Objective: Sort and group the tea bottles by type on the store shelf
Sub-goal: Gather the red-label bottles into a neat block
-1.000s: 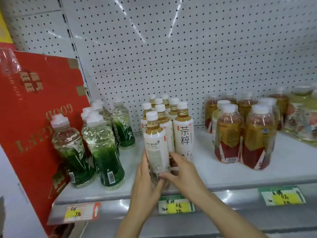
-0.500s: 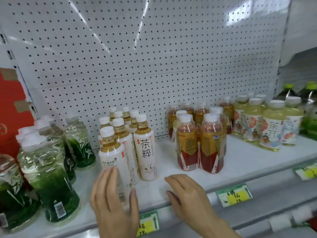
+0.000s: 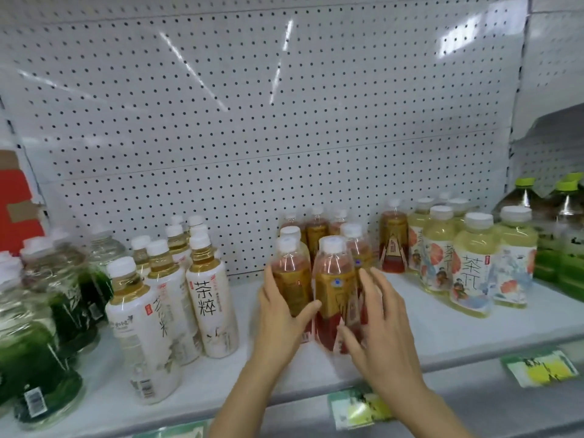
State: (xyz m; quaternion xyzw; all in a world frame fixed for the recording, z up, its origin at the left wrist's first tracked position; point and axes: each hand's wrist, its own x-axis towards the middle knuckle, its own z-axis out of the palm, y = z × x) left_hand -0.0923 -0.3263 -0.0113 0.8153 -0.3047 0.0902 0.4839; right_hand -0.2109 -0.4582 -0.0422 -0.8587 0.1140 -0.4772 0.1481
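A cluster of amber tea bottles with gold-and-red labels stands mid-shelf. My left hand (image 3: 279, 314) wraps the front left amber bottle (image 3: 290, 279), thumb across its label. My right hand (image 3: 377, 320) cups the front right amber bottle (image 3: 335, 289) from its right side, thumb low on the front; this part is motion-blurred. White-label tea bottles (image 3: 208, 298) stand in a group to the left. Pale yellow tea bottles (image 3: 474, 273) stand in a group to the right. One lone amber bottle (image 3: 393, 245) stands just left of the yellow ones.
Green-label clear bottles (image 3: 41, 343) crowd the far left. Large green-capped bottles (image 3: 565, 232) fill the far right. The white shelf (image 3: 442, 330) has price tags (image 3: 537, 369) on its front rail. Pegboard (image 3: 252, 121) backs it; a red carton (image 3: 15, 210) leans at left.
Both hands left the front white-label bottle and moved right onto the two front amber bottles. The view shifted right as well.
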